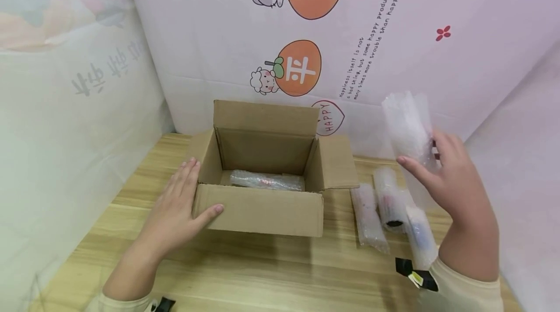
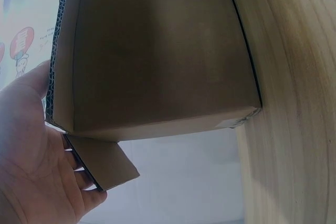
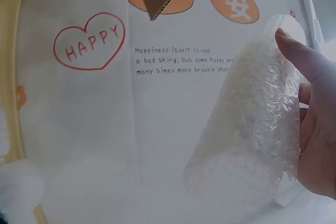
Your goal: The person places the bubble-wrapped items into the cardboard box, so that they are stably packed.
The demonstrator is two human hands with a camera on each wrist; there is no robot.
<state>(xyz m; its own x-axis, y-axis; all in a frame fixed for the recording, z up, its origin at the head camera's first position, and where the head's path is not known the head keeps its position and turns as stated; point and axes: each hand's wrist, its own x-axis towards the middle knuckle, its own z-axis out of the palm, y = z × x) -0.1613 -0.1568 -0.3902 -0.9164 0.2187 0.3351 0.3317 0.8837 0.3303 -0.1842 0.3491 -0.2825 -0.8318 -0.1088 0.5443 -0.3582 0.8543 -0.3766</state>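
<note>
An open cardboard box [image 1: 258, 210] stands on the table with its flaps folded outward. Inside it lies a bubble-wrapped item [image 1: 267, 181]. My left hand [image 1: 175, 210] rests at the box's front left corner, fingers extended along the left flap and thumb on the front flap. In the left wrist view, the fingers pass behind a small flap [image 2: 102, 161]. Raised to the right of the box, my right hand [image 1: 452, 176] grips a bubble-wrap roll [image 1: 407, 125] between thumb and fingers. The right wrist view shows this wrap [image 3: 247, 114] as a long, clear tube; its contents are obscured.
Right of the box, several bubble-wrapped items lie on the wooden table [image 1: 262, 273]: one with pinkish marks [image 1: 369, 217], one with a dark end [image 1: 390, 200] and one with a blue patch [image 1: 421, 236]. Printed white cloth [image 1: 210, 49] hangs behind and at both sides.
</note>
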